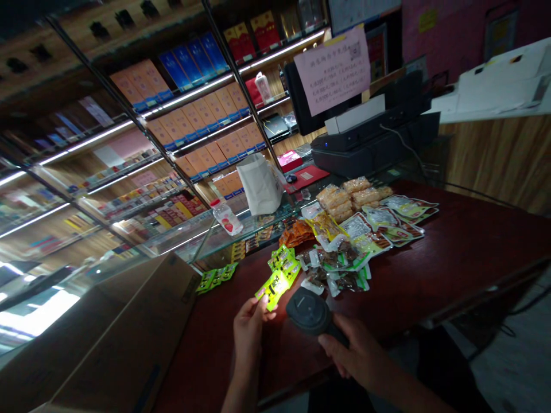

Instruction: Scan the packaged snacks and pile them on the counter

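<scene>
My left hand (252, 321) pinches the lower corner of a yellow-green snack packet (274, 288), lit brightly on its face. In my right hand (350, 350) is a dark barcode scanner (310, 312), gripped round its handle, its head directed at the packet. Just behind the held packet lie more green packets (282, 258) of similar look. To their right are clear packs of dark food (340, 267), a yellow packet (328, 229) and orange packets (297, 233). A separate small stack of green packets (216, 277) lies to the left on the dark red table (404, 269).
A large cardboard box (124, 327) stands at the left. Bagged pale snacks (336, 201) and flat food pouches (400, 215) lie farther back. On the glass counter stand a plastic bottle (227, 218) and a white bag (260, 184), near a monitor with a paper sign (333, 71).
</scene>
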